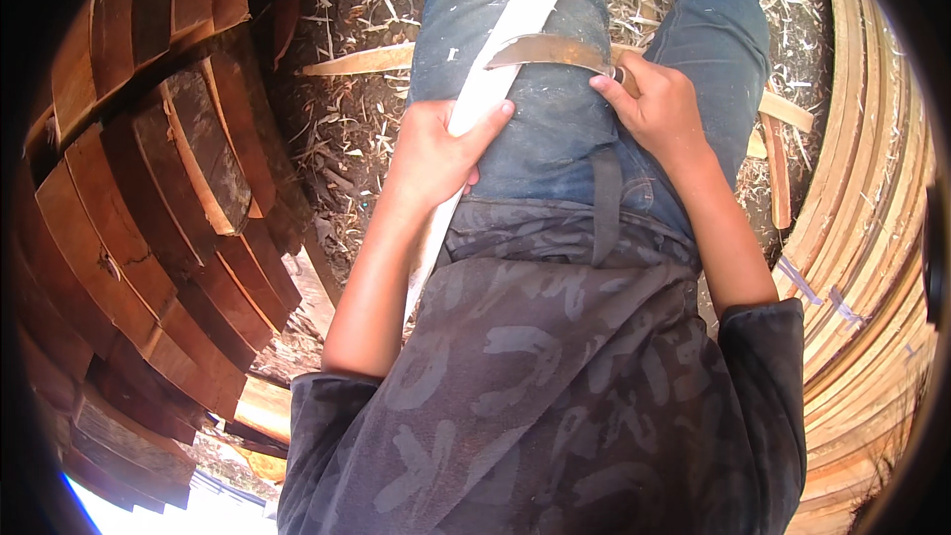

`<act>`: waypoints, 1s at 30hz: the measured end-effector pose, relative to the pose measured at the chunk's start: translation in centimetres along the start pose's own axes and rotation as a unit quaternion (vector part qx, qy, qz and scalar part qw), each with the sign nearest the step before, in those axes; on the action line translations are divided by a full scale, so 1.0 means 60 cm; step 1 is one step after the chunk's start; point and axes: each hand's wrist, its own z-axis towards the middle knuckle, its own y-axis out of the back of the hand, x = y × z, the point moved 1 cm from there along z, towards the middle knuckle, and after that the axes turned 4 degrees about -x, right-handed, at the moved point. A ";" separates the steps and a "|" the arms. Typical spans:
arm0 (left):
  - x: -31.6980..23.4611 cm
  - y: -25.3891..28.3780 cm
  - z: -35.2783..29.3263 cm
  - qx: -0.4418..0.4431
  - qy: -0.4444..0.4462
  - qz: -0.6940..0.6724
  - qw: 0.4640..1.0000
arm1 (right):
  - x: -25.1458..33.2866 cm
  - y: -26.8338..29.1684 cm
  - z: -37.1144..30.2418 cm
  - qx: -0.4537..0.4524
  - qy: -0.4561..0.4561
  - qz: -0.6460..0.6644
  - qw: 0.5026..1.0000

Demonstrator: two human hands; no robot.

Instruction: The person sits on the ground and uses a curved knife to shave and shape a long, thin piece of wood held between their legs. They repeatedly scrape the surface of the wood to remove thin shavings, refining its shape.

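A long pale strip of wood point(525, 15) runs slantwise over my left thigh and past my left hip. My left hand point(441, 149) is closed round it, thumb lying along its right side. In my right hand point(659, 104) is the handle of a knife with a curved, brownish blade point(555, 50). The blade points left, and its tip lies at the wood strip, a little beyond my left hand. My fingers hide most of the knife's handle.
Stacked reddish-brown boards point(129, 258) rise close on my left. Long light wood strips point(852, 238) are piled on my right. Curly shavings point(342, 30) litter the ground, where loose wood pieces point(362, 61) lie beside and under my legs.
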 end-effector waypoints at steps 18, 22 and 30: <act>0.011 0.017 -0.006 0.052 0.024 -0.061 0.997 | -0.086 0.021 0.076 -0.076 -0.195 0.000 0.978; 0.029 0.035 -0.024 0.079 -0.008 -0.036 0.996 | -0.041 0.021 0.018 0.002 -0.164 0.027 0.986; 0.034 0.046 -0.073 0.040 0.023 -0.003 0.999 | 0.017 0.000 -0.014 0.040 -0.055 -0.020 0.997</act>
